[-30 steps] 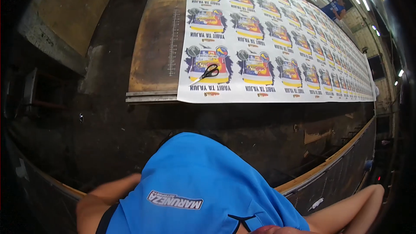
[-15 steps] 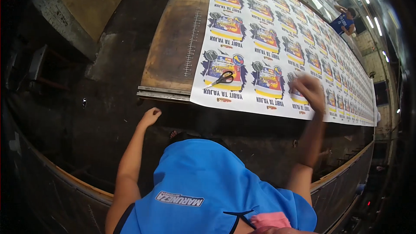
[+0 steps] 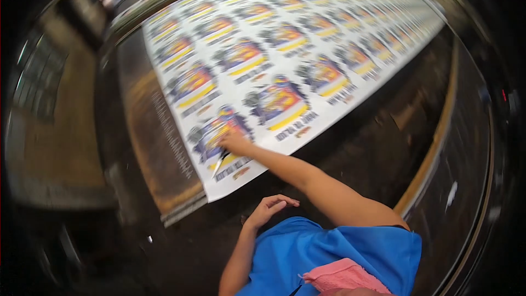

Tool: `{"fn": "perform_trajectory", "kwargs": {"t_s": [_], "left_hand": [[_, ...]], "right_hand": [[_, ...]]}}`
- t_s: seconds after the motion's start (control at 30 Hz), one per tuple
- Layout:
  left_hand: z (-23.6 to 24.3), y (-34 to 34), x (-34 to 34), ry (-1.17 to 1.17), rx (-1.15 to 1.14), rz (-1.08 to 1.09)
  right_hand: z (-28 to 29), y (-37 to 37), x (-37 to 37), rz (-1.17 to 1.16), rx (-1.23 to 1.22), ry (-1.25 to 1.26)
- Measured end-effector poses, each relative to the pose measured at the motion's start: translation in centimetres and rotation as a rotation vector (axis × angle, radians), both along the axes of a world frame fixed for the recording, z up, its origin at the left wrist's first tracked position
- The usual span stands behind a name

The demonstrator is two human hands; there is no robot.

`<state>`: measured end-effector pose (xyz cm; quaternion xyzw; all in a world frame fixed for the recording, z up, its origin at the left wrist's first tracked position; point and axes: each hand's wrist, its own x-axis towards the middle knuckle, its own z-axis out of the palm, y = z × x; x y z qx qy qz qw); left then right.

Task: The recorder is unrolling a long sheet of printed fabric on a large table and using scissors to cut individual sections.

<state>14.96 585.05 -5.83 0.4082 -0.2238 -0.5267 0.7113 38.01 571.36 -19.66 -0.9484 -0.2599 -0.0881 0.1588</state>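
My right hand reaches across to the near left corner of a long white printed sheet. Its fingers are closed over the handles of a pair of scissors. The blades lie on the sheet, pointing toward its near edge; the handles are mostly hidden under the fingers. Below the sheet's edge, in front of my body, hovers my left hand, fingers stretched out and holding nothing. Rows of one colourful design in yellow, red, blue and black cover the sheet.
The sheet lies over a long table with a worn brown top and a metal front edge. Another long table with a light brown edge stands to the right. A dark floor runs between them, with small scraps on it.
My view has turned, so the sheet now runs off to the upper right. My right hand has gone from above the sheet to the scissors; my left hand has come in toward my body.
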Motion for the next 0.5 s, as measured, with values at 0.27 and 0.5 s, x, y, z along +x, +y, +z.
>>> {"fn": "perform_trajectory", "kwargs": {"t_s": [0.27,0.5], "left_hand": [[0.5,-4.3,1.8,0.157,0.094,-0.115],[-2.4,-4.6,2.8,0.004,0.387,-0.145]], "right_hand": [[3.1,-0.9,-4.6,-0.333,0.384,0.278],[3.9,-6.0,-5.8,-0.411,0.479,0.463]]}}
